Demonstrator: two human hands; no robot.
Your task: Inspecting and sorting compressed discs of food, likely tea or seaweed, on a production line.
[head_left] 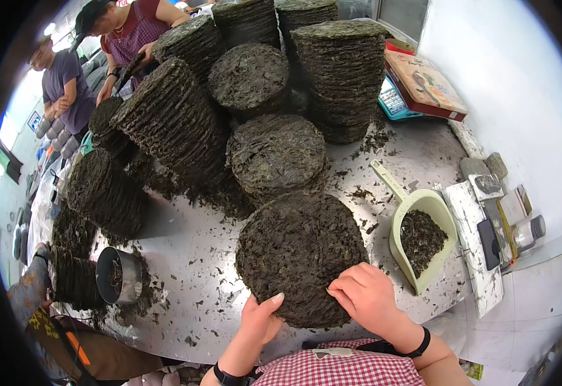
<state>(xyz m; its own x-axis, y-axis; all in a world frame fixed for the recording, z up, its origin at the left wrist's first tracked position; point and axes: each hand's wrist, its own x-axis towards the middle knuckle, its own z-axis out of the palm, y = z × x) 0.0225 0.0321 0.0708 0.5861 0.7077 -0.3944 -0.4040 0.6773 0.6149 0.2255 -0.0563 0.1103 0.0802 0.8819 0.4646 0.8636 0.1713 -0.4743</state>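
Note:
A round, dark brown-green sheet of dried seaweed (300,251) lies right in front of me, near the table's front edge. My left hand (262,316) grips its near left rim, thumb on top and the other fingers partly hidden beneath. Over the near right part of the sheet, my right hand (362,297) is closed in a pinch, thumb and forefinger against the surface. Whatever is between those fingertips is too small to make out. Just beyond the sheet stands a stack of similar round seaweed sheets (276,154).
Tall seaweed stacks (339,80) crowd the back and left. A pale green dustpan (449,215) with seaweed scraps lies at right, a metal cup (131,276) at left. Behind are a flat box (426,83) and blue scale (393,106). Other people stand at the far and left sides.

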